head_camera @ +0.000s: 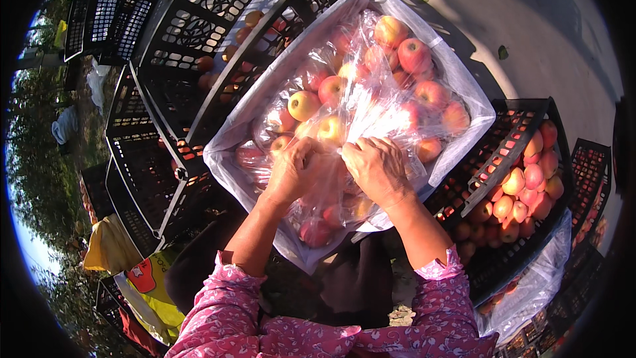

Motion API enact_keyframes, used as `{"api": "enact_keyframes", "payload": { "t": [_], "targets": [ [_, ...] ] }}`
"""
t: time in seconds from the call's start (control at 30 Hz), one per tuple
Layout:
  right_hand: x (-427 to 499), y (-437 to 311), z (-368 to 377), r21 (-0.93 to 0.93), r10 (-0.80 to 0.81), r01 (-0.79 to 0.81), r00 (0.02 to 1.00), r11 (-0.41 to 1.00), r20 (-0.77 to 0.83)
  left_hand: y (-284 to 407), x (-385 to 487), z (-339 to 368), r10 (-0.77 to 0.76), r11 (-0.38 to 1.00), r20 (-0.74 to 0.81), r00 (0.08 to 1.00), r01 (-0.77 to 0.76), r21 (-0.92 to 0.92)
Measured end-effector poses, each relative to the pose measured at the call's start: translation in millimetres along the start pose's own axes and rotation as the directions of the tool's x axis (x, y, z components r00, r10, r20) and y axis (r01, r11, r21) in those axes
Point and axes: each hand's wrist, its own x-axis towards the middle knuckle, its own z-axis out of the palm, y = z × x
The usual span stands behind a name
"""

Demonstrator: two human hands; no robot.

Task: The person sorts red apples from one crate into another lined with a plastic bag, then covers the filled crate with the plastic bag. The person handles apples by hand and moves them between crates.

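Before me, a crate lined with white sheeting holds red and yellow apples under thin clear plastic film. The film is gathered and creased between my hands, and sunlight glares off its middle. With curled fingers, my left hand pinches the film left of centre, over the near half of the apples. A short gap separates it from my right hand, whose fingertips also grip the film. Some apples at the far right corner show only partly beneath the plastic. Both sets of fingertips are partly hidden.
Black plastic crates crowd the left, one with a few apples. At right stands a black crate full of apples, beside a clear plastic sheet. A yellow bag and yellow cloth lie at lower left. Concrete ground extends beyond.
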Motion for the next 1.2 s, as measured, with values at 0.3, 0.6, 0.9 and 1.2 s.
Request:
{"api": "enact_keyframes", "payload": {
  "t": [0.3,0.6,0.9,1.2],
  "targets": [
    [1.7,-26.1,-25.3,0.018,0.107,-0.108,0.993,0.994,0.051,1.1,-20.5,-18.2,0.229,0.918,-0.140,0.963,-0.165,0.361],
    [-27.5,-7.7,-42.3,0.190,-0.001,0.020,0.995,0.982,-0.101,1.7,-56.3,-26.1,0.199,0.863,-0.018,0.980,-0.166,0.477],
    [-109.0,109.5,-56.2,0.994,0.959,-0.089,0.269,-0.065,0.087,-45.4,-189.4,-31.2,-0.773,0.468,-0.027,0.633,0.541,-0.699],
    [-104.0,140.5,-46.3,0.960,0.926,0.026,0.274,-0.279,0.261,-54.5,-224.2,7.8,-0.441,-0.142,0.524,0.729,0.519,-0.843]
  ]
}}
